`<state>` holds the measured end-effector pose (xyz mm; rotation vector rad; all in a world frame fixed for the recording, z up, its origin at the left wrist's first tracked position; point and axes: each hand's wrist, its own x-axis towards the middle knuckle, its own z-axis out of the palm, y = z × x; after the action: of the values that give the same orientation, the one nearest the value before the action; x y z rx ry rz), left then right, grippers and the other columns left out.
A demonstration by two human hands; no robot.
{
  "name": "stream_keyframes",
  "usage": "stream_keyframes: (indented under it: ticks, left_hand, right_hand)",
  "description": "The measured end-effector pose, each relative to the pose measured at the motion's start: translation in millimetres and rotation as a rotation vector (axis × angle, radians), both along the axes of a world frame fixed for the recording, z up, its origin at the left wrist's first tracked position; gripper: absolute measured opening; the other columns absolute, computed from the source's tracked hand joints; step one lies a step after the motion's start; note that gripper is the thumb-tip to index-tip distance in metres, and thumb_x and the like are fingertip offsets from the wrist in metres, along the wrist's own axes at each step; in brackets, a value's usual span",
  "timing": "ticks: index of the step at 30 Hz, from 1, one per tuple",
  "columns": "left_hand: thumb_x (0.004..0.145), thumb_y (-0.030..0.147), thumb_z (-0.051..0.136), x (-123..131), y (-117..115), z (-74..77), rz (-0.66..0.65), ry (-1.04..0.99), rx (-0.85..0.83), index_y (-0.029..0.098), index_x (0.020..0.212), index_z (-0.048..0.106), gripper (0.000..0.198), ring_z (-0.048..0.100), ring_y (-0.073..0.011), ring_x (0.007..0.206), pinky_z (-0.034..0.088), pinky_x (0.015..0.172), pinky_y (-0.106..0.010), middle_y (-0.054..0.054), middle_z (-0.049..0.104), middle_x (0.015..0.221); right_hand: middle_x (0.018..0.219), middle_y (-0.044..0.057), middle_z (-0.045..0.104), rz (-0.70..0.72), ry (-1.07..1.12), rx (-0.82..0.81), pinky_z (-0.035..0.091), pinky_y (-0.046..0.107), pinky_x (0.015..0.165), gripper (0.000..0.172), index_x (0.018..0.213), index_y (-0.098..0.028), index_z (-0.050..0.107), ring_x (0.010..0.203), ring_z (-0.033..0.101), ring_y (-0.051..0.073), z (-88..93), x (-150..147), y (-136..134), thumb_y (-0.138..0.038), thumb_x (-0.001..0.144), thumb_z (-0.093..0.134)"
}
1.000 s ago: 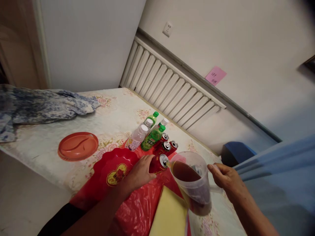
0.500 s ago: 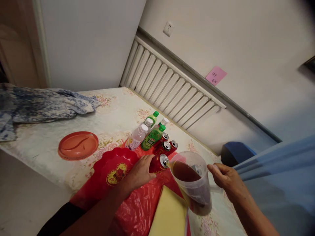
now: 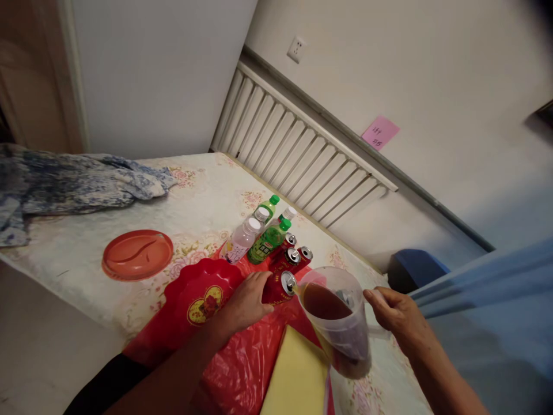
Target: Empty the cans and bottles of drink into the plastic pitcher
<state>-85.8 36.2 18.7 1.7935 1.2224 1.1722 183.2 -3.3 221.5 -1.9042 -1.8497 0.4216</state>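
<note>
My left hand (image 3: 248,301) wraps round the side of a red drink can (image 3: 273,287) whose top is opened. In my right hand (image 3: 391,311) is the handle of a clear plastic pitcher (image 3: 345,337), tilted left with brown liquid (image 3: 324,301) inside. The pitcher's spout is right at the can's top, and a bit of amber liquid shows at the spout; whether it flows in cannot be made out. Behind the held can stand several more red cans (image 3: 291,257). Next to them are green-capped bottles (image 3: 268,241) and white-capped bottles (image 3: 242,241).
A red scalloped tray (image 3: 177,291) lies beside my left forearm, over red plastic (image 3: 244,363). A yellow pad (image 3: 296,374) is in front of the pitcher. Farther left are an orange divided dish (image 3: 137,255) and a patterned cloth (image 3: 86,181). A radiator (image 3: 298,147) borders the table.
</note>
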Motion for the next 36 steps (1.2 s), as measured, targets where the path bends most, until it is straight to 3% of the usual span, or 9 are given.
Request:
stream_keyframes:
  ticks: [19,26,36]
  left_hand:
    - [0.064,0.012,0.07,-0.1,-1.9,4.3,-0.001,-0.036,0.001,0.021,0.128,0.051,0.068,0.05,-0.0284,0.125,0.038,0.109,-0.043,-0.01,0.057,0.129]
    - [0.064,0.013,0.07,-1.3,-1.9,5.0,0.003,-0.055,-0.014,0.019,0.13,0.05,0.069,0.05,-0.0278,0.125,0.039,0.109,-0.042,-0.012,0.056,0.131]
    - [0.064,0.013,0.071,-8.7,2.5,13.9,0.11,-0.082,-0.01,0.019,0.13,0.048,0.07,0.052,-0.0281,0.123,0.04,0.107,-0.045,-0.01,0.058,0.129]
  right_hand:
    - [0.048,-0.006,0.032,-0.023,0.057,0.012,0.023,0.026,0.049,0.053,0.052,-0.022,0.035,0.049,0.028,0.01,-13.4,5.9,-4.3,-0.064,0.079,0.055]
    - [0.045,-0.007,0.03,-0.074,0.432,0.056,0.02,0.026,0.046,0.054,0.049,-0.022,0.036,0.045,0.024,0.009,-38.7,8.9,-12.0,-0.061,0.077,0.061]
    - [0.051,-0.009,0.021,-0.139,0.884,0.207,0.021,0.025,0.042,0.047,0.052,-0.023,0.03,0.046,0.018,0.009,-54.3,-12.1,-20.9,-0.044,0.082,0.06]
